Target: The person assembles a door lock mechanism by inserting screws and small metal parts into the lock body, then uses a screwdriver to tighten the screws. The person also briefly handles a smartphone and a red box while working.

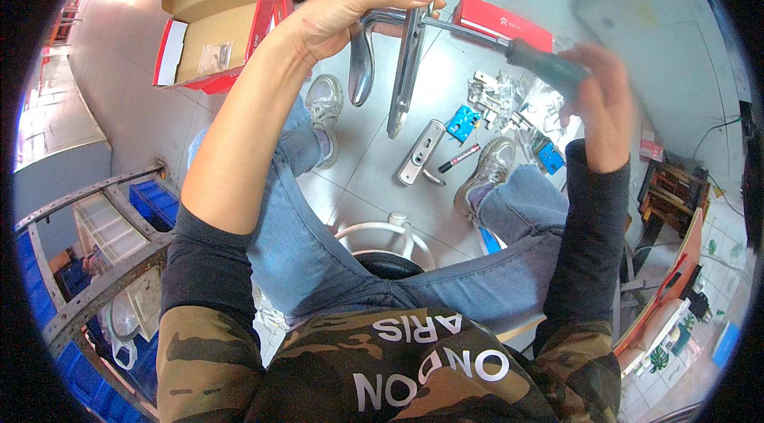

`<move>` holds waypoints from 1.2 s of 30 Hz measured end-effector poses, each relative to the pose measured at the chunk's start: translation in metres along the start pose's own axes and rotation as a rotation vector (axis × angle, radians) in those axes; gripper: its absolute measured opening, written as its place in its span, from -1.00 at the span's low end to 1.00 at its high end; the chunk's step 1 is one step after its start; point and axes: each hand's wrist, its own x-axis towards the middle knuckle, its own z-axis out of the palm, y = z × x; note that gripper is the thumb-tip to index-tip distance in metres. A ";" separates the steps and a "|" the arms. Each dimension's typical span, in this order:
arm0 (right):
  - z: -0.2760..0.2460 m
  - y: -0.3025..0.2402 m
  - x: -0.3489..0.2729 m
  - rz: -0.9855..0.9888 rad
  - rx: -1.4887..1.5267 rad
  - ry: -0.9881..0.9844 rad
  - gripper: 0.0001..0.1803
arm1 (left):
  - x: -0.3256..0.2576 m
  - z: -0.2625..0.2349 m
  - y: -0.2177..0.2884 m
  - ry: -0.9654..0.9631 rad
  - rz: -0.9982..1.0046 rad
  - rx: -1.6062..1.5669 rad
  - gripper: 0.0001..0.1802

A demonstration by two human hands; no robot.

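Note:
My left hand (338,9) is closed around a shiny metal door handle (408,61), its long plate tilted on edge and its curved lever pointing down. My right hand (609,105), slightly blurred, grips the dark handle of a screwdriver (541,65). The screwdriver's shaft runs left to the plate, and its tip meets the plate close to the lever's base; the exact contact is hard to see. On the floor below lies a second door handle (422,152) with a silver plate. A black and red marker (459,159) rests beside it.
An opened red cardboard box (215,49) stands at the far left, a small bag inside. A closed red box (505,21) lies behind the screwdriver. Metal parts (493,93) and blue packets (462,123) lie between the boxes and my right shoe. A metal rack (103,280) borders my left.

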 end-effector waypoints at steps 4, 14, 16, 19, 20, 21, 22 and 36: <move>0.001 -0.001 -0.001 -0.156 -0.077 -0.016 -0.65 | 0.000 -0.001 0.002 0.015 -0.008 -0.005 -0.52; -0.006 0.021 0.001 0.208 0.032 -0.120 -0.68 | 0.002 0.007 -0.003 0.114 -0.003 0.219 -0.43; -0.008 0.026 0.004 0.222 0.039 -0.158 -0.56 | 0.001 0.009 -0.003 0.118 -0.023 0.212 -0.46; -0.010 0.031 0.006 0.155 0.011 -0.186 -0.54 | -0.001 0.012 -0.003 0.118 -0.016 0.209 -0.51; -0.010 0.033 0.007 0.123 -0.019 -0.186 -0.54 | -0.002 0.013 -0.002 0.115 -0.003 0.213 -0.52; -0.010 0.034 0.007 0.075 -0.043 -0.191 -0.54 | -0.003 0.014 -0.002 0.115 -0.009 0.186 -0.52; -0.010 0.036 0.007 0.056 -0.064 -0.180 -0.54 | -0.005 0.015 -0.001 0.117 -0.030 0.153 -0.51; 0.007 0.053 -0.002 0.310 0.068 -0.205 -0.46 | -0.006 0.001 -0.004 0.079 -0.019 0.121 -0.38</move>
